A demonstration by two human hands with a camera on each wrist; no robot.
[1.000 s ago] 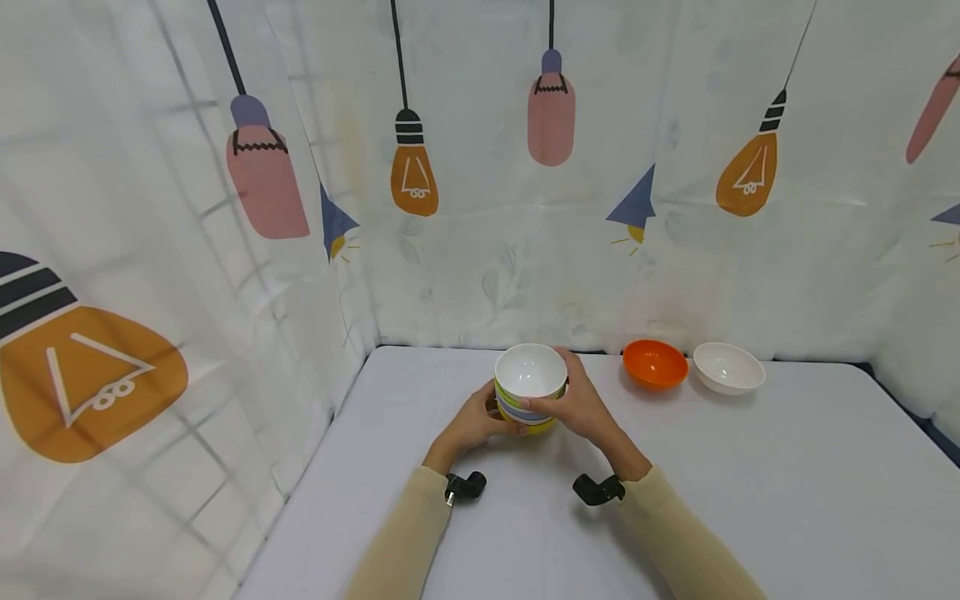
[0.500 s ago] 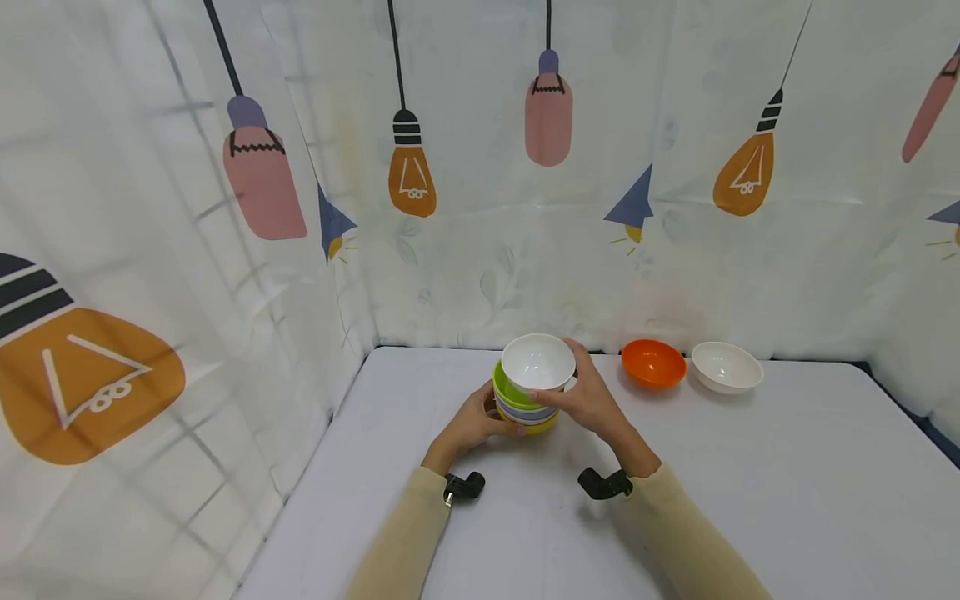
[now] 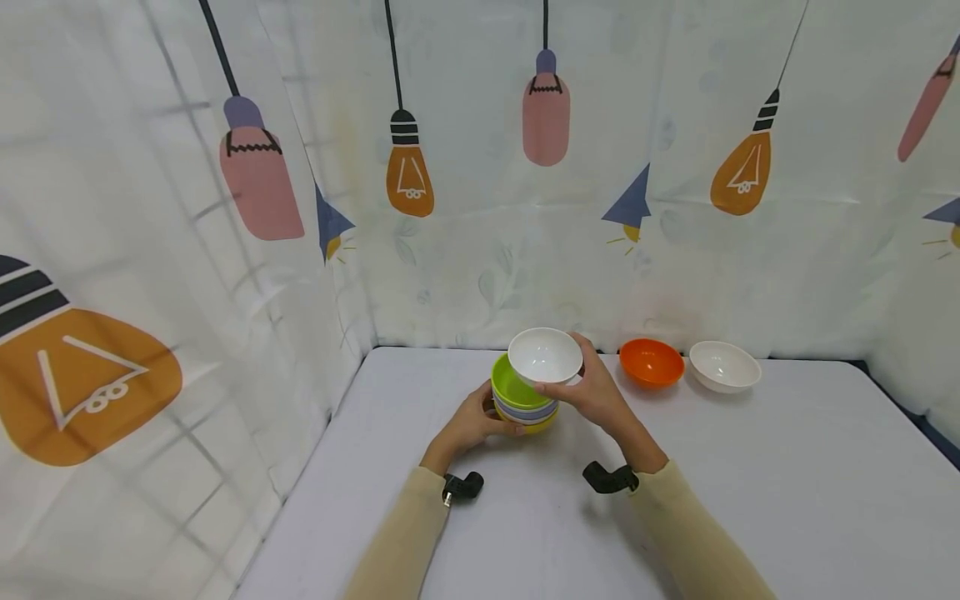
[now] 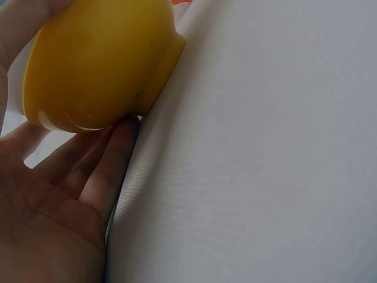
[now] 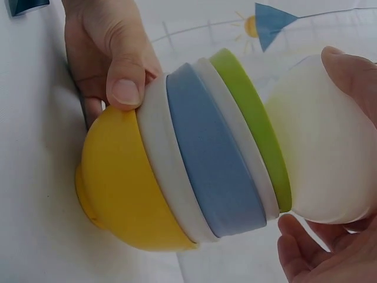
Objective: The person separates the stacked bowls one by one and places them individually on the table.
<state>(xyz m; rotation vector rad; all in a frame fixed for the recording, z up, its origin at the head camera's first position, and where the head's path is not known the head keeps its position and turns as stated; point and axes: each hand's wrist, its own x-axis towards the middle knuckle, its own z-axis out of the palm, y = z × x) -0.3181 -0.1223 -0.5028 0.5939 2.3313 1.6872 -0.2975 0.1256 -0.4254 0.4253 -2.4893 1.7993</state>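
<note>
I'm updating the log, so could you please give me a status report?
Left hand gripping nested bowl stack. Right hand holding white bowl over its green bowl. Orange bowl, second white bowl standing aside, not obstructing.

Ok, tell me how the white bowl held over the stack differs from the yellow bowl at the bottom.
Position: the white bowl is held above the stack; the yellow bowl is its lowest bowl.
Inside: the white bowl's interior shows bare, while the yellow bowl has other bowls nested in it.
Hold: the right grip holds the white bowl, the left grip the yellow bowl.
Shared: both are round bowls.
</note>
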